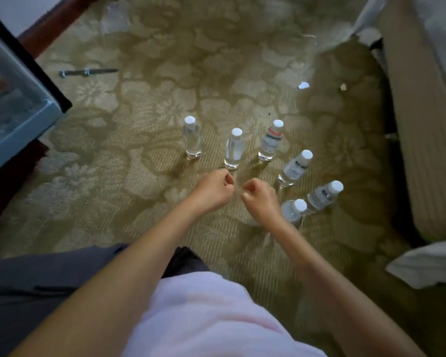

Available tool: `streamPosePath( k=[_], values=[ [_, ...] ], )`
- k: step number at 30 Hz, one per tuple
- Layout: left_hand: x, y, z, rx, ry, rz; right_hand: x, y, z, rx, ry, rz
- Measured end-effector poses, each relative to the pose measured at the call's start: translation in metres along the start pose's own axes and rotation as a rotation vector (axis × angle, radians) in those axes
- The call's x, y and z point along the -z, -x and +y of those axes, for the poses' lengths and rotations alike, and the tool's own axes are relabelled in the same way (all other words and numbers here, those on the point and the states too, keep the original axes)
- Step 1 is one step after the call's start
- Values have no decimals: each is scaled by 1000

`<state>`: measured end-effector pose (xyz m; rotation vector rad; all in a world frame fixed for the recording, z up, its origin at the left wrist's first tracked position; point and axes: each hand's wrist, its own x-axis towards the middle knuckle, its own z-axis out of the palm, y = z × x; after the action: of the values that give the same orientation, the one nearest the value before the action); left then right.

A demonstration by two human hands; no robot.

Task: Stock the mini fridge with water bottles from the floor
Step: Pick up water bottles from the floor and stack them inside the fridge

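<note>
Bottles: six clear, white-capped bottles (234,150) stand upright on the carpet (144,161), in an arc from ahead of the left grip round to the right of the right grip; none is held.
Left grip (211,191): fingers curled into a fist, nothing in it; it is over the carpet, just short of the arc's second bottle from the left.
Right grip (260,199): fingers curled, nothing in it; just right of the left grip, a narrow gap between the two.
Red-label bottle (271,143): ahead of the right grip, third in the arc.
Near bottle (292,210): just right of the right grip's wrist, partly hidden by the forearm.
Fridge (23,119): well to the left of the left grip and farther ahead, cut by the frame edge; pale frame, dark edge, inside too blurred to read.
Tool (86,72): slim, lying flat on the carpet, well ahead and left of the left grip.
Scraps (303,85): small bits on the carpet, ahead and right of the right grip, beyond the arc.
Cloth (428,264): white, right of the right grip, nearer the person.
</note>
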<state>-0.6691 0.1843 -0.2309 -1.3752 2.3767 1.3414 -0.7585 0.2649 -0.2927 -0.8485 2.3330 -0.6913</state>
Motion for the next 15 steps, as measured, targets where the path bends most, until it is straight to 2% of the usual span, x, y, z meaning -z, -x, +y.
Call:
streamPosePath(
  k=[4, 6, 9, 15],
  values=[
    [-37, 2, 22, -57, -66, -177, 14, 7, 57, -134, 288, 153],
    [-46, 4, 27, -82, -112, -229, 16, 7, 82, -243, 360, 136],
    [-50, 4, 27, -90, -165, -254, 15, 3, 103, -333, 329, 80],
    [-45, 1, 18, -52, -112, -249, 10, -9, 109, -248, 274, 105]
  ],
)
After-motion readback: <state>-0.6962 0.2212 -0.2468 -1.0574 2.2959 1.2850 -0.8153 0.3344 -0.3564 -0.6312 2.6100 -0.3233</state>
